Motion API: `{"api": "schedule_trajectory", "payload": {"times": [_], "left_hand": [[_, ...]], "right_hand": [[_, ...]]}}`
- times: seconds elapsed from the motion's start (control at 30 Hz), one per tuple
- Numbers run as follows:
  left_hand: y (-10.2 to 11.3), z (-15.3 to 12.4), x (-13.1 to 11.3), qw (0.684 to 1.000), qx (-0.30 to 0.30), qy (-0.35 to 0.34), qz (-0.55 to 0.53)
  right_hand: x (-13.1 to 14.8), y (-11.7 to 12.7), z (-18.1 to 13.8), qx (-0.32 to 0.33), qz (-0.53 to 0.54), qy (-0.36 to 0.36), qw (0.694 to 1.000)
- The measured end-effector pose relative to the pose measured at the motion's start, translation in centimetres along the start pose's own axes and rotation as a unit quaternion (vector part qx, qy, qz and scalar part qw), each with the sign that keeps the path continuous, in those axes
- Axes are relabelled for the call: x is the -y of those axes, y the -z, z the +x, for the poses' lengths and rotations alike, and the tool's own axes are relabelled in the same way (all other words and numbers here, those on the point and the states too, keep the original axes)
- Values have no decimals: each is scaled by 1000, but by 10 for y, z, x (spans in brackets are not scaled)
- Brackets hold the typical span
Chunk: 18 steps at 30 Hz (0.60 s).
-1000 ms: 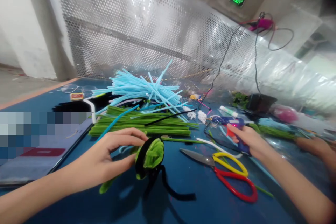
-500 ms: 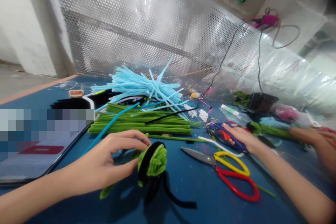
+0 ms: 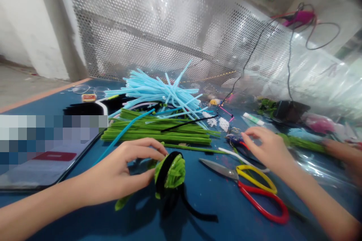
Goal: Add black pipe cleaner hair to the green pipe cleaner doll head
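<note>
My left hand pinches a rounded green pipe-cleaner piece between thumb and fingers, just above the table. A black fuzzy strip wraps around it, and its loose end trails down to the right. My right hand is raised at the right with thumb and index finger apart, holding nothing. Beside its fingertips lies a dark blue tool with an orange-red part, partly hidden. Scissors with one yellow and one red handle lie between my hands.
Behind my left hand lie green pipe cleaners and a light blue pile. A tablet-like screen is at left. White snowflake shapes and a glue tube lie farther back. Another person's hand works at right.
My right hand has let go of the dark blue tool and lifted off it. My left hand still holds the green piece. The whole view has shifted slightly.
</note>
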<state>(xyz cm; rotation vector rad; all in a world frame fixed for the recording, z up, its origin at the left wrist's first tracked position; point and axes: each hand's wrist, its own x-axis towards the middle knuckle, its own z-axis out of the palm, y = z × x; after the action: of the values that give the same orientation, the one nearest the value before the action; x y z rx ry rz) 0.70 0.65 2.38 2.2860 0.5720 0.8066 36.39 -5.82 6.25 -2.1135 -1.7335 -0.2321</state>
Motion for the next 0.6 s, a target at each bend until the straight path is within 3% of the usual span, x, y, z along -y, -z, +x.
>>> {"api": "schedule_trajectory", "payload": {"times": [0.1,0.13,0.17,0.23,0.3,0.43,0.5,0.6], "left_hand": [[1,1,-1,1000,-4,-4,5],[2,1,-1,1000,-7,-8,5],[2,1,-2,1000,-10,-12,4],[3,2,-2,1000,-21,-17,-2],[4,2,-2,999,-31,-22,-10],[3,3,-2,999,-32,-21,-21],[2,2,-1,999,-34,-20,-28],[1,1,1,998,-43,-22,-34]], "right_hand": [[53,3,-33,7,74,126,989],[69,3,-44,27,132,170,976],[82,1,-54,64,181,169,967],[103,-5,-68,197,263,92,940],[116,-13,-73,298,336,25,893],[128,-23,-66,372,442,-43,815],[130,-22,-62,382,432,-62,815],[129,-16,-62,348,384,-24,855]]}}
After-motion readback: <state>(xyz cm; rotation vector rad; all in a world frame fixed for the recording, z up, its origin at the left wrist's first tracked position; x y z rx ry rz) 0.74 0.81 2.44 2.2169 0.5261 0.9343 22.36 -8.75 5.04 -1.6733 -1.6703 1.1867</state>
